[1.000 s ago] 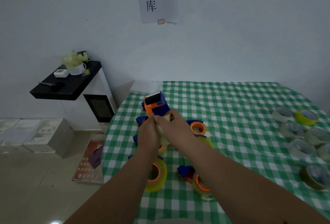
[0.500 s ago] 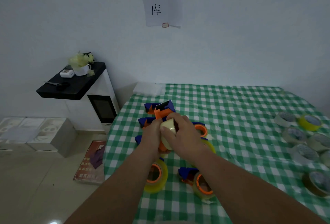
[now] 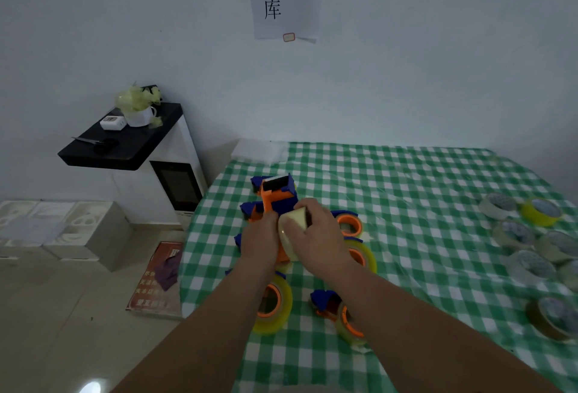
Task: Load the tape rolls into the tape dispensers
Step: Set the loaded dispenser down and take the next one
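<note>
Above the table's left part I hold a blue and orange tape dispenser (image 3: 276, 194) upright. My left hand (image 3: 261, 237) grips its lower body. My right hand (image 3: 316, 233) grips a pale yellowish tape roll (image 3: 292, 225) pressed against the dispenser's side. Around and under my hands lie several other dispensers with yellow tape on orange hubs, such as one (image 3: 273, 303) under my left forearm and another (image 3: 348, 225) to the right of my hands. Several loose tape rolls (image 3: 519, 237) sit at the table's right edge.
The table wears a green and white checked cloth (image 3: 406, 205). A black-topped white cabinet (image 3: 131, 142) with a cup and scissors stands to the left. White foam boxes (image 3: 59, 223) and a red booklet (image 3: 156, 280) lie on the floor.
The dispenser has risen and tipped more upright between my hands. My right hand has turned the tape roll so its flat side shows against the dispenser. The view shifted slightly.
</note>
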